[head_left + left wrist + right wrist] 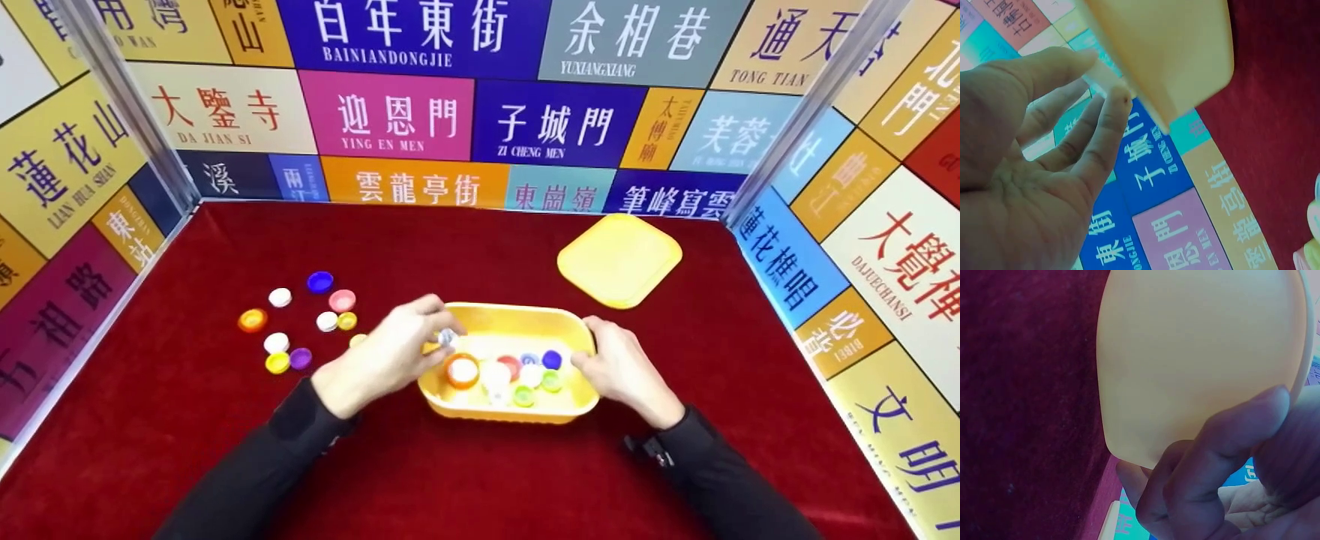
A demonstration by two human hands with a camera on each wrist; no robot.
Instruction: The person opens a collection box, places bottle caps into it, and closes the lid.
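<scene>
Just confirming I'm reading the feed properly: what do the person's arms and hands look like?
The left hand and right hand are bare, with no gloves. The left sleeve and right sleeve are long and black, reaching about the wrists. A small dark fitting with a pale part shows at the right wrist; its details are too small to tell.

A smooth, matt plastic tub (510, 414) and lid (621, 261) meet glossy plastic caps (320, 282), velvety red cloth (480, 480) and shiny metal posts (813, 105).
</scene>
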